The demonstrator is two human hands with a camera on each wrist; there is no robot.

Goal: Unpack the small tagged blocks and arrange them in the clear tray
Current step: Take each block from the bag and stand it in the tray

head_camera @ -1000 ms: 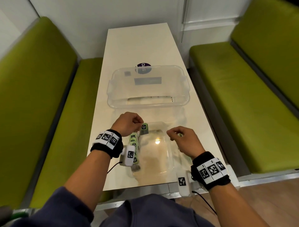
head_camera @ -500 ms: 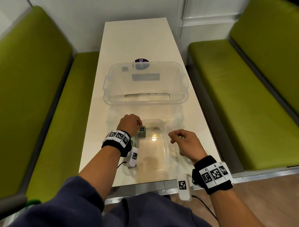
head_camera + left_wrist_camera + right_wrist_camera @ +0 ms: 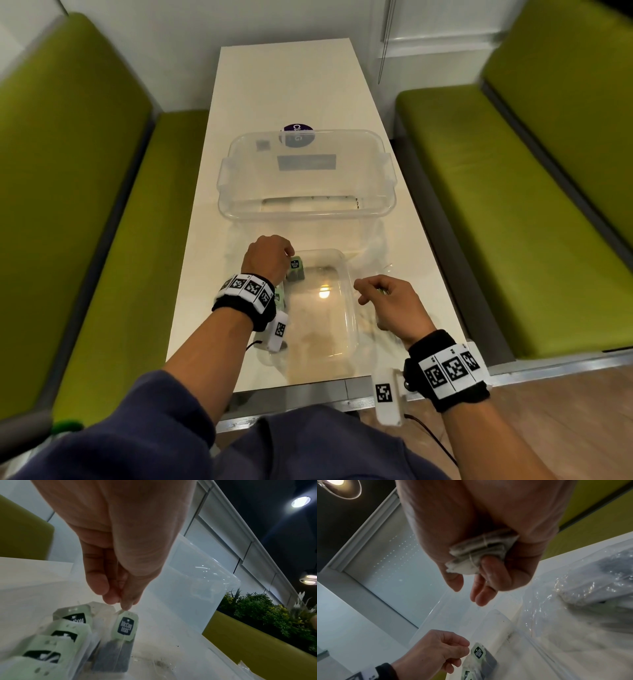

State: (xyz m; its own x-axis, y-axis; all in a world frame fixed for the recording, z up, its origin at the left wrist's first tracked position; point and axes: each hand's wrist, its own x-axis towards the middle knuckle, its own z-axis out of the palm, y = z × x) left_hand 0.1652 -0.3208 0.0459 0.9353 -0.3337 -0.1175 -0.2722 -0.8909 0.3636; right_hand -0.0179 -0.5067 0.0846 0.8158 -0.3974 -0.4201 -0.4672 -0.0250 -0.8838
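L hand [image 3: 120,561] pinches the top of a tea bag [image 3: 120,635] in the clear tray [image 3: 346,274], far-left corner. R hand [image 3: 479,540] holds more bags. They look soft & light, so pick up by the tag.

The left wrist [image 3: 244,297] is hiding most pale-green tagged tea bags [image 3: 279,297]; nearer ones [image 3: 42,655] are blurring out.

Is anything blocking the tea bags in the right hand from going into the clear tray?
Nothing visible does. The right hand grips tea bags beside the clear tray, whose open middle is bare; the left hand works at the far-left row.
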